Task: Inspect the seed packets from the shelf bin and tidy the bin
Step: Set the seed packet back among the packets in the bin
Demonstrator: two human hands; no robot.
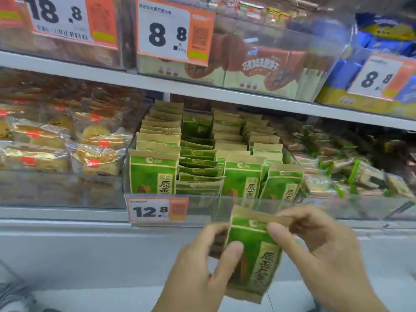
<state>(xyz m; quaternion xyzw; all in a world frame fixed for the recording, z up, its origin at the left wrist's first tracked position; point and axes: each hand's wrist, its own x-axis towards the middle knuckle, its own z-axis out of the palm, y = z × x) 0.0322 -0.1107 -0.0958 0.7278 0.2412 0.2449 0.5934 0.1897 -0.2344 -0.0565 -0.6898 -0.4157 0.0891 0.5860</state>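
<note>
Below the bin [247, 202], both hands pinch one seed packet [249, 251]: left hand [202, 273] fingers at its lower left edge, right hand [319, 244] fingers at its top right corner.

- Two hands, left [202, 262] and right [319, 244], are holding one seed packet [252, 251].
- Four rows of packets [202, 158] are filling one clear bin [225, 200].
- Four price tags [157, 211] are showing.

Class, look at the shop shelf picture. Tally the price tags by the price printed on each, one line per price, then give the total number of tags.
18.8 tag: 1
8.8 tags: 2
12.8 tag: 1
Total: 4 price tags
</note>
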